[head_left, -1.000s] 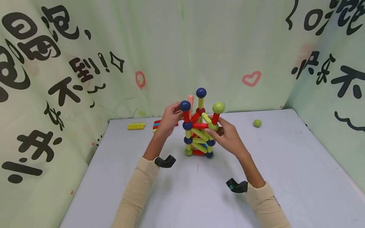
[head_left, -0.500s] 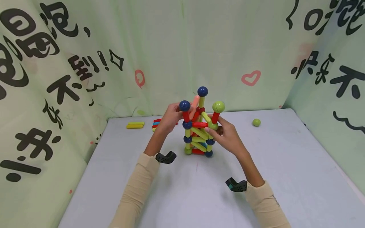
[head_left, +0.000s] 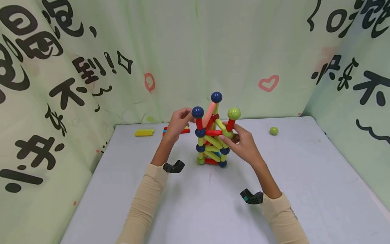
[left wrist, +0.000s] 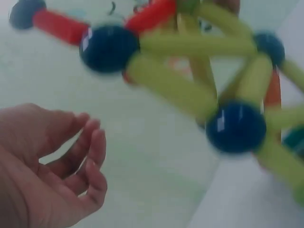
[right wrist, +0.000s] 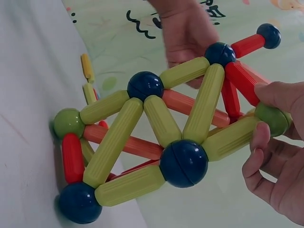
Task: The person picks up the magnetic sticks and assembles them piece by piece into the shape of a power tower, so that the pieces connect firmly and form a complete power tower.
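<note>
A tower of coloured sticks and balls (head_left: 212, 148) stands on the table, with blue balls and a green ball on its top posts. My right hand (head_left: 243, 144) pinches the green ball (right wrist: 271, 118) at an upper corner between thumb and fingers. Slanting up towards the tallest post's blue ball (head_left: 216, 97) is a pink stick (head_left: 209, 114); its lower end is hidden. Left of the tower, my left hand (head_left: 179, 123) is apart from it. In the left wrist view that hand (left wrist: 61, 166) has loosely bent fingers and holds nothing; the nearby tower is blurred.
Two yellow sticks (head_left: 144, 132) lie at the table's back left. Several red, blue and yellow sticks (head_left: 184, 130) lie behind my left hand, partly hidden. A loose green ball (head_left: 274, 130) sits at the back right. A printed curtain (head_left: 237, 51) hangs behind the table.
The pink stick has tilted right, its upper end moving from near my left fingers to the tall post's ball. My left hand has let go and drawn left. My right hand keeps its grip.
</note>
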`<action>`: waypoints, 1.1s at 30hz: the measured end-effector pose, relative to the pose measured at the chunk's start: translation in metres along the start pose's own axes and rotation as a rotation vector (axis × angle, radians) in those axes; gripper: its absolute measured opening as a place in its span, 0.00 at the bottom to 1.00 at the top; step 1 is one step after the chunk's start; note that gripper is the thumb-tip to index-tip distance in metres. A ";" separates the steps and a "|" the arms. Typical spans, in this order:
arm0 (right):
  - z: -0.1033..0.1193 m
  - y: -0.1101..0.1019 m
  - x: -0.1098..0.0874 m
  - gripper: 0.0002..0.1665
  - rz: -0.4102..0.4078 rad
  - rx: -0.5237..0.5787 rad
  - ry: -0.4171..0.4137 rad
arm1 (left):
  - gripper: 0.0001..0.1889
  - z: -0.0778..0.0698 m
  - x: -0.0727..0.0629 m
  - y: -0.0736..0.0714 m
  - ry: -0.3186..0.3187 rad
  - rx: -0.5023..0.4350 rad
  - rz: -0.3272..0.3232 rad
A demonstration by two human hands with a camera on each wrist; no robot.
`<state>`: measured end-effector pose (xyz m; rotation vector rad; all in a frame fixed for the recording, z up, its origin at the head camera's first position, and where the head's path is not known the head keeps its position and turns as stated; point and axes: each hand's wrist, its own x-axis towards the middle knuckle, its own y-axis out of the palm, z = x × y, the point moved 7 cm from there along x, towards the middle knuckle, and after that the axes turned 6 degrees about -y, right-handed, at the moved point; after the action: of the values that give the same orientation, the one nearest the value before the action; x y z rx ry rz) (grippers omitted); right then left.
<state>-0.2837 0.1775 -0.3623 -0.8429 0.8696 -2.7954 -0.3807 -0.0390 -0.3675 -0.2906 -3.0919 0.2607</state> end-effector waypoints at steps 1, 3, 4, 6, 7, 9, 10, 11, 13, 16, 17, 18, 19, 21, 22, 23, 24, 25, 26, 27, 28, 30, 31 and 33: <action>-0.001 0.000 0.000 0.31 -0.001 0.011 0.003 | 0.14 0.007 0.002 -0.008 -0.005 0.043 -0.046; -0.003 0.000 0.001 0.31 -0.003 0.027 0.015 | 0.14 0.026 0.006 -0.028 -0.031 0.150 -0.142; 0.000 -0.001 0.001 0.30 -0.003 0.032 0.022 | 0.13 0.037 0.007 -0.039 -0.054 0.207 -0.191; 0.007 -0.003 0.001 0.29 0.001 0.036 0.029 | 0.12 0.061 0.010 -0.062 -0.099 0.309 -0.287; 0.008 -0.004 0.001 0.29 0.003 0.038 0.034 | 0.11 0.073 0.011 -0.073 -0.123 0.360 -0.332; 0.005 -0.006 0.003 0.29 0.005 0.045 0.038 | 0.11 0.094 0.010 -0.095 -0.175 0.473 -0.419; 0.003 -0.006 0.004 0.29 0.007 0.053 0.032 | 0.11 0.102 0.008 -0.104 -0.201 0.519 -0.460; -0.004 -0.006 0.005 0.30 0.010 0.065 0.031 | 0.13 0.110 0.007 -0.113 -0.222 0.572 -0.495; -0.019 -0.005 0.007 0.31 0.018 0.083 0.034 | 0.16 0.124 0.002 -0.129 -0.262 0.678 -0.542; -0.026 -0.004 0.009 0.31 0.040 0.126 0.041 | 0.18 0.135 -0.004 -0.145 -0.270 0.788 -0.562; -0.027 -0.004 0.009 0.32 0.049 0.145 0.044 | 0.18 0.137 -0.006 -0.149 -0.263 0.813 -0.559; -0.027 -0.004 0.009 0.32 0.056 0.164 0.042 | 0.17 0.139 -0.007 -0.151 -0.254 0.832 -0.553; -0.028 -0.004 0.009 0.32 0.060 0.191 0.044 | 0.16 0.140 -0.008 -0.153 -0.246 0.853 -0.547; -0.028 -0.004 0.009 0.31 0.064 0.240 0.041 | 0.14 0.140 -0.010 -0.156 -0.241 0.877 -0.541; -0.029 -0.004 0.009 0.31 0.066 0.264 0.038 | 0.13 0.140 -0.010 -0.156 -0.246 0.888 -0.544; -0.029 -0.004 0.010 0.30 0.070 0.279 0.030 | 0.13 0.139 -0.011 -0.157 -0.255 0.903 -0.548; -0.030 -0.004 0.011 0.30 0.073 0.294 0.024 | 0.12 0.138 -0.012 -0.157 -0.270 0.920 -0.549; -0.031 -0.004 0.012 0.29 0.078 0.310 0.020 | 0.12 0.137 -0.013 -0.156 -0.288 0.929 -0.552; -0.032 -0.003 0.013 0.29 0.086 0.327 0.010 | 0.12 0.135 -0.014 -0.155 -0.310 0.930 -0.551; -0.033 -0.002 0.014 0.29 0.099 0.345 0.003 | 0.12 0.132 -0.014 -0.154 -0.324 0.923 -0.550; -0.034 -0.001 0.015 0.28 0.116 0.366 -0.006 | 0.13 0.130 -0.015 -0.152 -0.335 0.908 -0.545; -0.036 0.002 0.018 0.27 0.159 0.407 -0.019 | 0.13 0.120 -0.015 -0.146 -0.334 0.830 -0.513; -0.038 0.004 0.019 0.27 0.183 0.429 -0.025 | 0.14 0.113 -0.013 -0.140 -0.315 0.767 -0.488; -0.041 0.008 0.022 0.25 0.232 0.476 -0.031 | 0.16 0.095 -0.010 -0.126 -0.240 0.587 -0.409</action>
<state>-0.3242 0.1860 -0.3841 -0.6547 0.2506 -2.6043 -0.3982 -0.1786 -0.4403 0.4082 -3.0032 1.2121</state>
